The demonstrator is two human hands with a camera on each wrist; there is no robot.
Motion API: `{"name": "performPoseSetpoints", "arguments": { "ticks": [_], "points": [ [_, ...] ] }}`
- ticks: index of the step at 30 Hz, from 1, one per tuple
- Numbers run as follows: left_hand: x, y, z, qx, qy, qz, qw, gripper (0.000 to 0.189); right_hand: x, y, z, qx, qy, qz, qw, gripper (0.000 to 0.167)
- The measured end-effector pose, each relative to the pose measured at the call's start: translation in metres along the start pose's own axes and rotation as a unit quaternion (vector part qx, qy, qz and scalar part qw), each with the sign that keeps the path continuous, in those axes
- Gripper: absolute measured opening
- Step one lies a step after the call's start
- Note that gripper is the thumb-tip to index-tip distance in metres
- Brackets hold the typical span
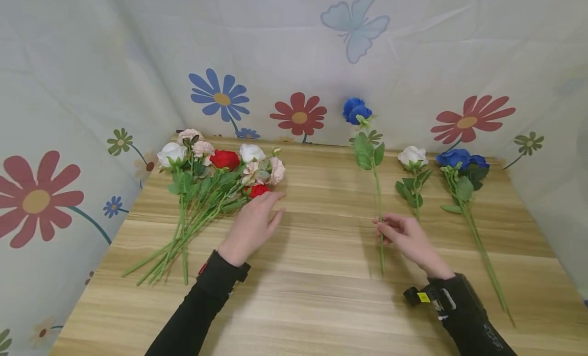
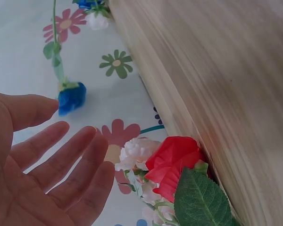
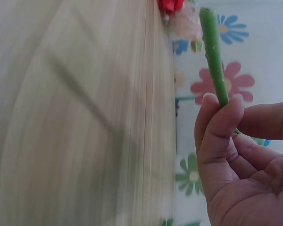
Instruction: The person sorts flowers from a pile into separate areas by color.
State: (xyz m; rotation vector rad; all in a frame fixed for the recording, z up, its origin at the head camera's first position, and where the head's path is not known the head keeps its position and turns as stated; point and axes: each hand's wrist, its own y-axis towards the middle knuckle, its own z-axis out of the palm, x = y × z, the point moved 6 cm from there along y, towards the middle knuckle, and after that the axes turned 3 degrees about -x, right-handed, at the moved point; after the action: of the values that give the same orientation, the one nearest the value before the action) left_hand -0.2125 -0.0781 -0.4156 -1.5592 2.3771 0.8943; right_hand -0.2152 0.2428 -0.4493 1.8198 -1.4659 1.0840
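My right hand [image 1: 406, 239] pinches the lower stem of a blue artificial rose [image 1: 356, 111], holding it raised with the bloom up and away from me. In the right wrist view the green stem [image 3: 212, 52] passes between thumb and fingers, its cut end pointing up in that picture. My left hand [image 1: 252, 224] is spread with nothing in it, near a red rose [image 1: 257, 191] at the right side of a flower pile. The left wrist view shows this palm [image 2: 61, 174] with loosely extended fingers, beside a red rose [image 2: 174, 162] and a green leaf [image 2: 203, 200].
A pile of red, white and pink roses [image 1: 202, 182] lies at the left of the wooden table [image 1: 317, 305], stems toward me. At the right lie a white rose [image 1: 412, 156] and blue roses [image 1: 455, 158]. A flower-printed cloth [image 1: 285, 50] rises behind the table.
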Motion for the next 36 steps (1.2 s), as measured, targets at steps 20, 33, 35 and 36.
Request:
{"name": "performPoseSetpoints", "arguments": {
  "ticks": [20,33,35,36],
  "points": [
    [-0.012,-0.002,0.006,0.000,0.000,0.026,0.9997,0.036,-0.069,-0.061,-0.126,-0.109,-0.182,0.017,0.9770,0.033],
    [-0.011,-0.003,0.007,-0.004,0.005,0.032,0.9995,0.035,-0.098,-0.079,-0.162,-0.084,-0.294,0.108,0.9462,0.042],
    [-0.011,-0.003,0.007,-0.004,0.006,0.033,0.9994,0.035,-0.100,-0.079,-0.161,-0.078,-0.292,0.115,0.9461,0.042],
    [-0.011,-0.003,0.007,-0.003,0.007,0.032,0.9994,0.035,-0.102,-0.079,-0.161,-0.074,-0.292,0.120,0.9460,0.043]
  ]
}}
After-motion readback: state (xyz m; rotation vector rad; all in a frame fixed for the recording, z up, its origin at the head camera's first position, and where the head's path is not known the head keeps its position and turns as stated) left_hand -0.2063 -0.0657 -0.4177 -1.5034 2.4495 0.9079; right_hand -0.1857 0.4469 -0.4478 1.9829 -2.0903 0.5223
